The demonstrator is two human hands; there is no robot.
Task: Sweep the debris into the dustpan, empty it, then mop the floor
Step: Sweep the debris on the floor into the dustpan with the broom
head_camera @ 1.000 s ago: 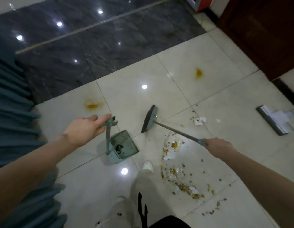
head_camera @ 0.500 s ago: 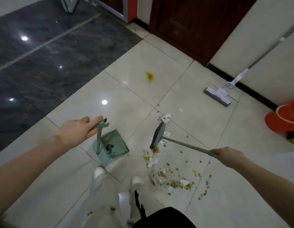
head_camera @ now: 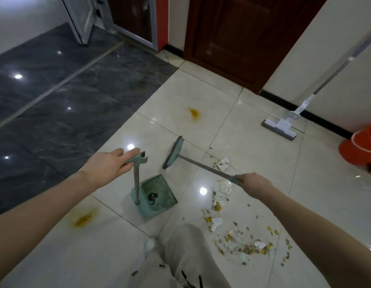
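Left hand (head_camera: 110, 167) grips the dustpan (head_camera: 157, 196) handle, right hand (head_camera: 253, 182) clasps the broom (head_camera: 174, 151): best drag debris (head_camera: 238, 244) low toward the pan's lip.

Left hand (head_camera: 110, 166) closed around a handle, right hand (head_camera: 254, 183) likewise, both forearms outstretched

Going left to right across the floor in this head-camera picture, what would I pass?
Orange stain → dustpan → broom head → scattered debris → mop head → red bucket.
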